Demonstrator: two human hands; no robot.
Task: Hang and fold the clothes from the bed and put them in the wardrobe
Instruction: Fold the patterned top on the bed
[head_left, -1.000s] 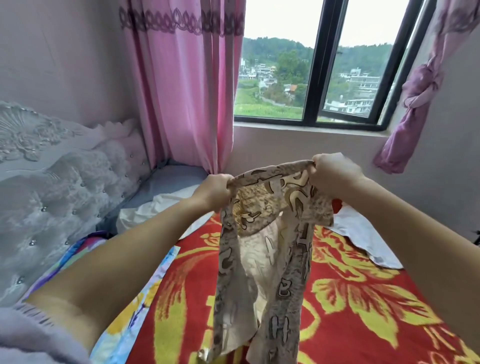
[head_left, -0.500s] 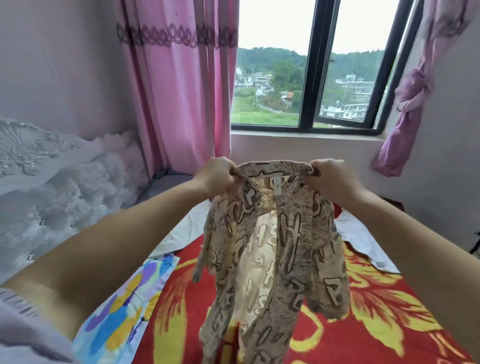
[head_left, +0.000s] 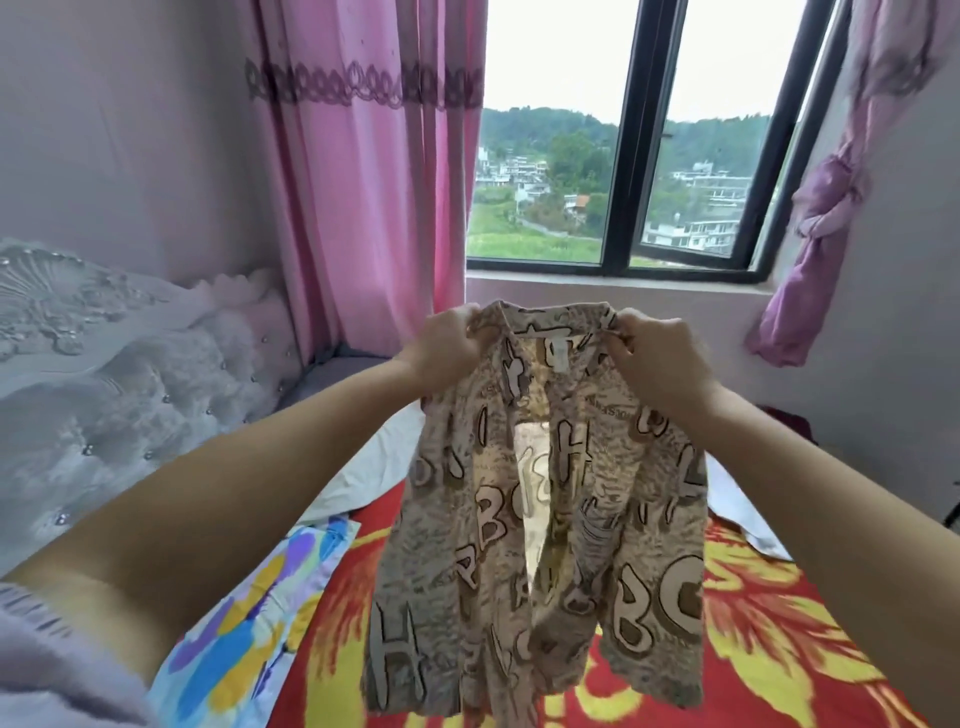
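Above the bed (head_left: 779, 639), a beige shirt (head_left: 540, 519) printed with large outlined letters hangs in the air, held up by both hands at its collar. The left hand (head_left: 447, 348) pinches the left end of the collar with curled fingers, and the right hand (head_left: 660, 353) grips the right end in the same way, thumb over the fabric. The shirt's front is open, a pale strip of its inner back showing down the middle, and a small white label sits just under the collar. Its lower hem looks blurred. Below the shirt, the bed carries a red cover with big yellow flowers, with a blue, yellow and purple patterned sheet (head_left: 249, 634) at its left edge and white cloth (head_left: 363, 473) lying behind. A padded grey headboard (head_left: 130, 374) stands at the left. Behind the hands, a pink curtain (head_left: 363, 182) hangs beside a black-framed window (head_left: 634, 156), and a second curtain (head_left: 826, 218), knotted, hangs at the right.
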